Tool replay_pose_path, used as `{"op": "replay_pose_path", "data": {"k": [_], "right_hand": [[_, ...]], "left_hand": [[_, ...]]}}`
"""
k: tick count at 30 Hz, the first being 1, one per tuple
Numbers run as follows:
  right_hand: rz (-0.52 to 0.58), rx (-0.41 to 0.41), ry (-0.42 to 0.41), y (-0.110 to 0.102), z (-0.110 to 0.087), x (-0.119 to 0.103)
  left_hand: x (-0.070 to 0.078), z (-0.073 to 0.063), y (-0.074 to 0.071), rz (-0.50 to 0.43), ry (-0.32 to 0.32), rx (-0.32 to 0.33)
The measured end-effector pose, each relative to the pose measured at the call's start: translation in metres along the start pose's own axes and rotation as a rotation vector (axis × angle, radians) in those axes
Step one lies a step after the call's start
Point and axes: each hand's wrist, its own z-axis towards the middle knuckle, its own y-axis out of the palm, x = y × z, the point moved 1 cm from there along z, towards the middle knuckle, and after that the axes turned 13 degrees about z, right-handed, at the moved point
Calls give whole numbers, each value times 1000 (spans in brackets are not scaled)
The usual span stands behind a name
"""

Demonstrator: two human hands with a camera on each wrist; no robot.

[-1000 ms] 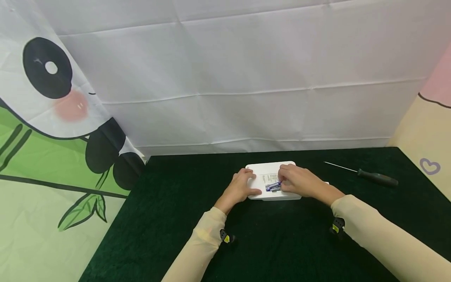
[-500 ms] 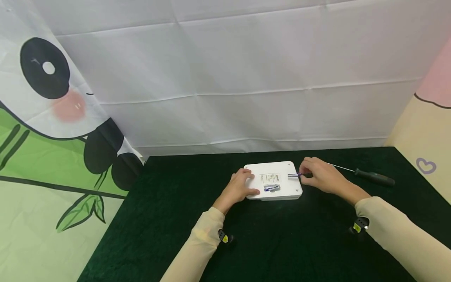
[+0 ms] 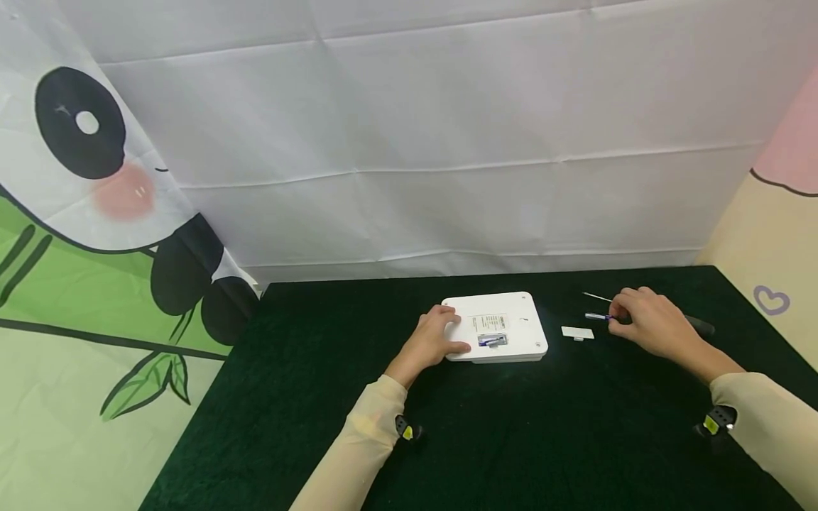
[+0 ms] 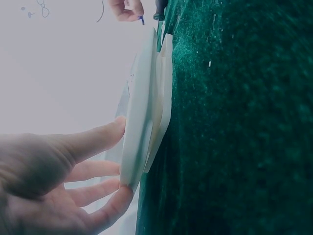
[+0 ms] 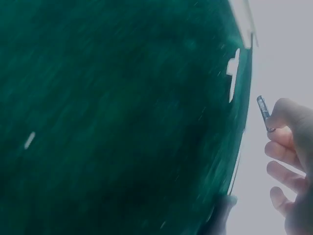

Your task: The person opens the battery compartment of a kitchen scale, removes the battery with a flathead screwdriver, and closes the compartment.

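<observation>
A flat white device (image 3: 498, 305) lies with its labelled back up. Its battery compartment (image 3: 493, 341) is uncovered, and a blue and silver battery shows inside. My left hand (image 3: 431, 337) grips the device's left end, thumb toward the near side; the left wrist view has the fingertips on its edge (image 4: 139, 112). Off to the right, my right hand (image 3: 652, 323) pinches a blue and silver battery (image 3: 597, 316) between thumb and index finger. In the right wrist view the battery (image 5: 264, 112) sticks out past the fingertips. A small white battery cover (image 3: 577, 332) lies between hand and device.
Behind my right hand lies a screwdriver, its thin shaft (image 3: 596, 297) and dark handle (image 3: 701, 326) partly hidden by the hand. Dark green cloth (image 3: 498, 433) covers the table. A white sheet (image 3: 409, 177) hangs along the far edge.
My right hand has lifted a battery out of the device and carried it right, toward the screwdriver. The white cover has come into sight. My left hand stays on the device.
</observation>
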Motion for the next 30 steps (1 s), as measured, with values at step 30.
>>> {"op": "replay_pose_path", "data": {"k": [30], "right_hand": [[-55,-156,90,-3,-34,37]], "left_hand": [[-1,0,0,21,11,-3]]}}
